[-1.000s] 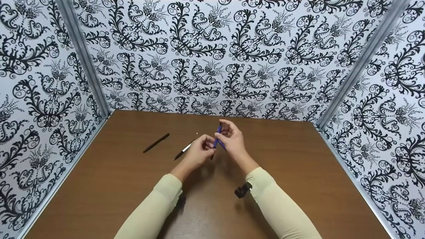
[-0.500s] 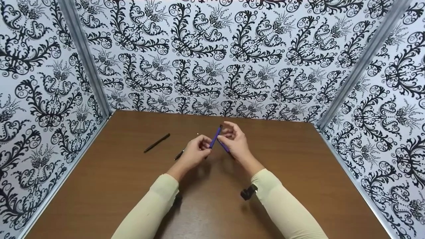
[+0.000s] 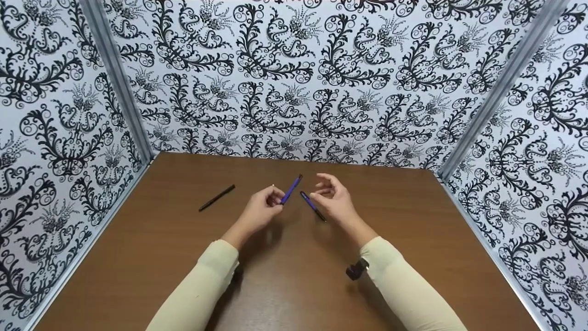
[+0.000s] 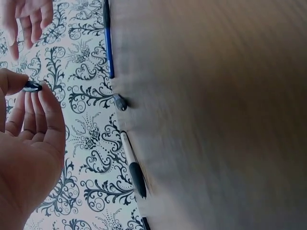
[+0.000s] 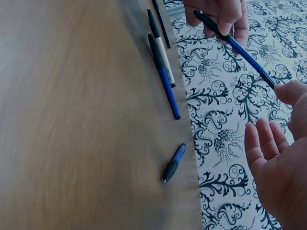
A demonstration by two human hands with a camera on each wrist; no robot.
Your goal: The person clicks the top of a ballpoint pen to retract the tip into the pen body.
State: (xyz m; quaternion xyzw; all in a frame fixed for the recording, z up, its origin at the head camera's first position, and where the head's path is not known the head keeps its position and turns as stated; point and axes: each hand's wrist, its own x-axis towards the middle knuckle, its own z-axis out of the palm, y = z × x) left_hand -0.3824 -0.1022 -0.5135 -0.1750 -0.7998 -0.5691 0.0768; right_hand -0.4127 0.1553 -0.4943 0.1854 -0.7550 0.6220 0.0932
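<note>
My left hand (image 3: 262, 209) pinches a blue pen with a black grip (image 3: 291, 188) between thumb and fingers, its far end tilted up to the right. In the left wrist view this pen (image 4: 32, 86) shows nearly end-on. My right hand (image 3: 339, 200) is apart from it in the head view, fingers loosely spread, holding nothing. Beneath the right hand's thumb, a second blue pen (image 3: 313, 207) lies on the table. The right wrist view shows another blue pen (image 5: 165, 81) lying beside a white pen with a black grip (image 5: 163, 52); my left hand hides both in the head view.
A black pen (image 3: 217, 198) lies slanted on the left part of the brown table (image 3: 285, 285). Patterned walls (image 3: 294, 92) enclose the table at the back and sides. A small black camera (image 3: 357, 269) sits at the right sleeve's cuff.
My right hand has let go of the blue pen and moved right. The left hand has drawn leftward with that pen, covering the white pen and uncovering the blue pen on the table.
</note>
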